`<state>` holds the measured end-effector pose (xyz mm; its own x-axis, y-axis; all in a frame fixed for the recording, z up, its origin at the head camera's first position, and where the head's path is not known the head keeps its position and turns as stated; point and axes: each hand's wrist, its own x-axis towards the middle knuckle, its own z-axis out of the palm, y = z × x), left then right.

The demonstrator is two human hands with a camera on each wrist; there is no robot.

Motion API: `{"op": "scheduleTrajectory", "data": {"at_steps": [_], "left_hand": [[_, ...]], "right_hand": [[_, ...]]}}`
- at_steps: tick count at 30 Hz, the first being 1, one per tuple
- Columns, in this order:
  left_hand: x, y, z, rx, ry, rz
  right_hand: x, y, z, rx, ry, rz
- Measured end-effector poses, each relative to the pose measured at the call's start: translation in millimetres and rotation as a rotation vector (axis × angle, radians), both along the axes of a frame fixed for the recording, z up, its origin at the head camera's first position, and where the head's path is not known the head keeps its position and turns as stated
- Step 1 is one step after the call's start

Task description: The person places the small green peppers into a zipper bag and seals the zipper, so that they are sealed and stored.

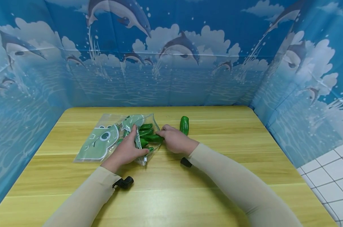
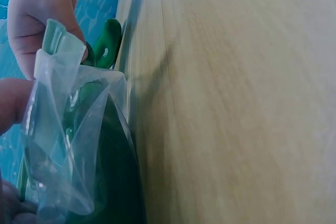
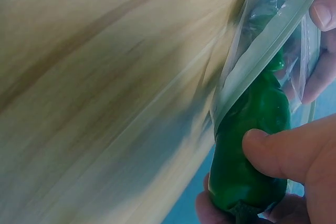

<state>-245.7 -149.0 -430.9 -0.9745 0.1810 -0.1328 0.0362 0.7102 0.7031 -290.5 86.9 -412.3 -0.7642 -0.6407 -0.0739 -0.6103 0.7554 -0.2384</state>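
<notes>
A clear zip bag (image 1: pixel 89 151) with a green cartoon print lies on the table, its mouth turned to the right. Several green peppers (image 1: pixel 145 126) show inside through the plastic. My left hand (image 1: pixel 127 151) holds the bag near its mouth, thumb and fingers on the plastic. With thumb and fingers my right hand (image 1: pixel 175 140) grips the stem end of a green pepper (image 3: pixel 252 171), whose other end is inside the bag mouth. Beside the bag's zip edge (image 3: pixel 273 51), left fingertips (image 3: pixel 323 17) appear in the right wrist view.
One more green pepper (image 1: pixel 184 123) lies on the wooden table (image 1: pixel 165 195), just beyond my right hand. A blue dolphin-print curtain (image 1: pixel 171 82) stands behind the table and along its sides. White tiles (image 1: pixel 330 176) show at the right.
</notes>
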Motion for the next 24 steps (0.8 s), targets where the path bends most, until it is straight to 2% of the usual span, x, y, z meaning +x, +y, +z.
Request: {"op": "scheduleTrajectory", "data": {"at_steps": [24], "left_hand": [[1.3,-0.4,0.3,0.006,0.0,-0.002]], "right_hand": [[-1.2,-15.2,-7.6,-0.054,0.037,-0.031]]}}
